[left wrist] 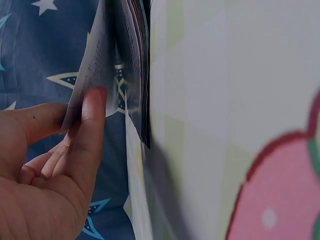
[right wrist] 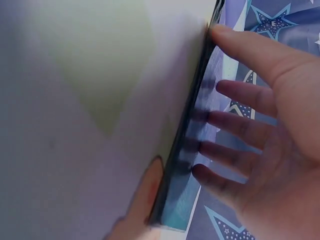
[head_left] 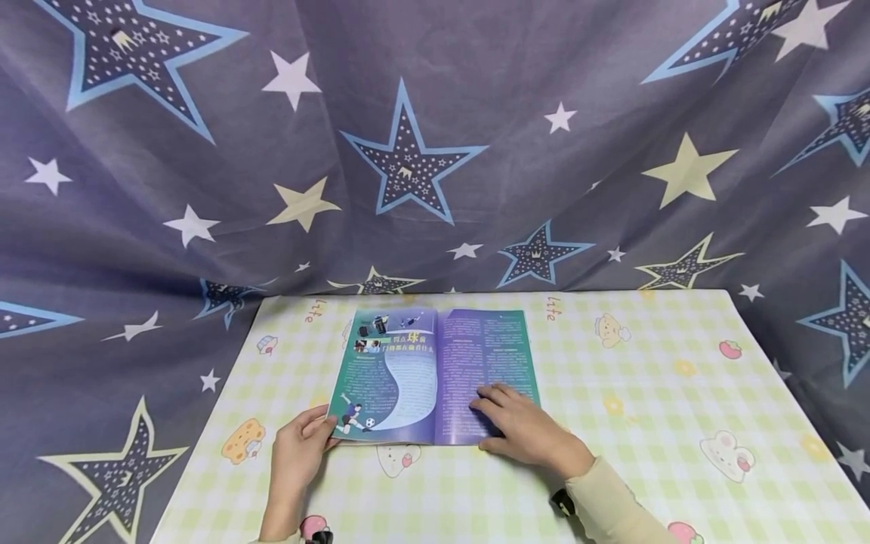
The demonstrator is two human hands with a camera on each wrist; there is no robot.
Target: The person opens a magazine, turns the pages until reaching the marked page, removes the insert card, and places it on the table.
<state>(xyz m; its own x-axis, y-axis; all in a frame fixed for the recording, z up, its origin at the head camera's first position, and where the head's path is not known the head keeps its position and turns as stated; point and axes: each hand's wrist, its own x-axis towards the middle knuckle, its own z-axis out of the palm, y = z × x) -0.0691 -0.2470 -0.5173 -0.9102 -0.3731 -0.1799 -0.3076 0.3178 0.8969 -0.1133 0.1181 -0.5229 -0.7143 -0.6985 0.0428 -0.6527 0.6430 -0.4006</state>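
1. Looks like a glossy magazine [head_left: 437, 370], spread open on a checked tablecloth [head_left: 652, 370], top edge near the cloth's far side.
2. Shows on its green-and-purple left page [head_left: 360, 366] a yellow-and-white heading [head_left: 408, 341], a pale wavy panel [head_left: 412, 389] of text, and, at the near left corner, a drawn footballer [head_left: 350, 414] with a ball [head_left: 370, 424].
3. Carries columns of pale text on the right page [head_left: 469, 347], purple turning green along the outer side.
4. Rises at the left edge, with a leaf [left wrist: 92, 70] bent apart from the stacked pages [left wrist: 142, 95].

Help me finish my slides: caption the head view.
Open magazine: left hand pinches left page, right hand touches right page.
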